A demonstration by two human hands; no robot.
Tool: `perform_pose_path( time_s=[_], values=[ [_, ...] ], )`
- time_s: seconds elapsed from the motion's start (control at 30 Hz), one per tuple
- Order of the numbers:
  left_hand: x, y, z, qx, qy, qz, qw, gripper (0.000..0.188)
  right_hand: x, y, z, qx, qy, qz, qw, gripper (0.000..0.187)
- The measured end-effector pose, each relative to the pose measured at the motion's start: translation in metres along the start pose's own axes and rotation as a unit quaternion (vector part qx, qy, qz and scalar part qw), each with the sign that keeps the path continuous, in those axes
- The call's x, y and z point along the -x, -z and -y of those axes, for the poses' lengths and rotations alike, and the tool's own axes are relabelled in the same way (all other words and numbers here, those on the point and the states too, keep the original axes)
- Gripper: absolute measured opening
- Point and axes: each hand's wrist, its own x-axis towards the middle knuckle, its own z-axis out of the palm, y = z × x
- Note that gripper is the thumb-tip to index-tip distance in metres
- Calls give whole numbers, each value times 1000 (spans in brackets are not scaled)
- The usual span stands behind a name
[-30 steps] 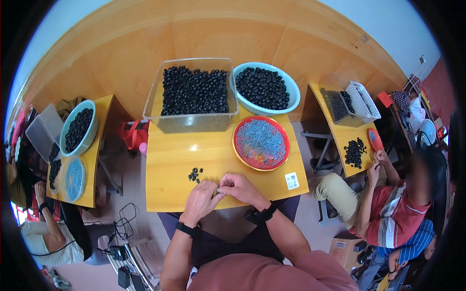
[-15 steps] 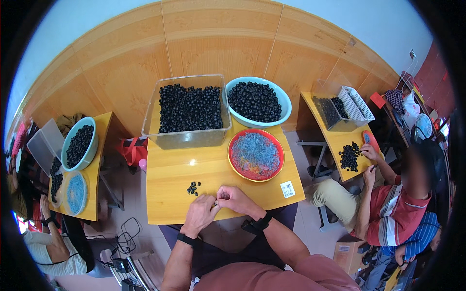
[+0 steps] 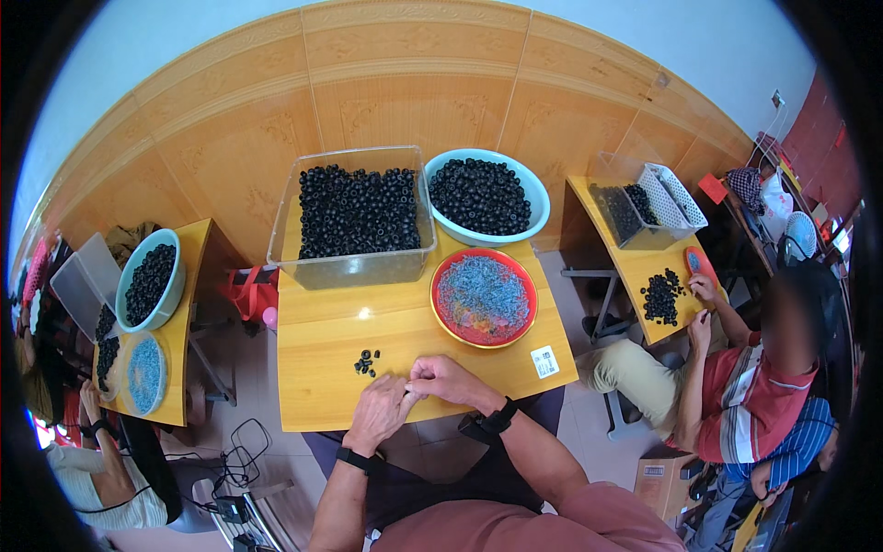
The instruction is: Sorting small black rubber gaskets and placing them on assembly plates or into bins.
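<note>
My left hand (image 3: pixel 381 408) and my right hand (image 3: pixel 440 379) meet at the table's front edge, fingers pinched together. Whatever small piece lies between their fingertips is too hidden to name. Just beyond my left hand lies a small group of black ring-shaped parts (image 3: pixel 367 364) on the yellow table (image 3: pixel 322 396). Farther back, a clear plastic bin (image 3: pixel 359 270) and a light blue basin (image 3: pixel 543 213) hold many similar black parts. A red round tray (image 3: pixel 531 317) with a yellow rim, to the right, carries a heap of tiny bluish clear pieces.
A white label (image 3: pixel 544 362) sits near the table's right corner. To the right, a person in a red striped shirt (image 3: pixel 736 405) handles black parts at another table (image 3: pixel 635 285). At the left table (image 3: pixel 198 276), another person's hand (image 3: pixel 89 401) is near a clear tray. Wood panelling (image 3: pixel 414 101) stands behind.
My hands stay pinched together at the table edge, with only slight finger movement. The whole view has shifted a little.
</note>
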Motion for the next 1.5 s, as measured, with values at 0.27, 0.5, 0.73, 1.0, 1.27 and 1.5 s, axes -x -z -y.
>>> perform_pose_path(
  time_s=[0.27,0.5,0.73,1.0,1.27,1.5],
  values=[
    [0,1,-6,27,66,-8,997,28,1,-7,-9,-28,35,-30,999,11],
    [1,-2,-3,30,47,-12,998,24,1,-13,-16,10,64,-88,994,11],
    [1,-1,-2,19,24,-19,999,20,1,-13,-18,22,66,-95,993,10],
    [1,-3,-4,46,70,-48,995,24,4,-19,-15,5,81,-142,987,7],
    [3,4,-10,84,85,-58,991,29,39,56,55,225,46,-177,957,15],
    [-2,5,-9,84,67,-72,992,22,10,128,158,132,279,-427,850,32]
  ],
)
